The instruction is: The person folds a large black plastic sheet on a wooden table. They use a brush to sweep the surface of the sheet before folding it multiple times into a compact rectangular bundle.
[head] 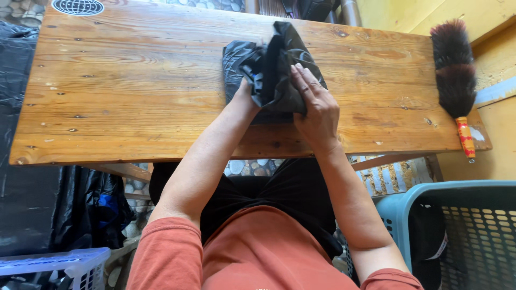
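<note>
A crumpled black garment of thin, slightly shiny fabric [271, 70] lies partly folded on the long varnished pine desk [134, 96], a little past its middle and directly ahead of the person. The left hand [248, 88] is mostly buried in the cloth; its fingers are closed on a raised fold, which stands up between both hands. The right hand [317, 110] lies on the garment's near right part, its fingers [301, 80] stretched out and pressing the fabric flat against the bundle rather than clasping it. Far to the right of those fingers, at the desk's end, rests a dark feather duster with a red-and-yellow patterned handle [456, 75]. Below the right forearm, beside the desk, stands a light blue perforated plastic laundry basket [462, 225]. Down to the left of the left arm sits a white plastic basket [59, 266], with black plastic sheeting [21, 188] above it.
</note>
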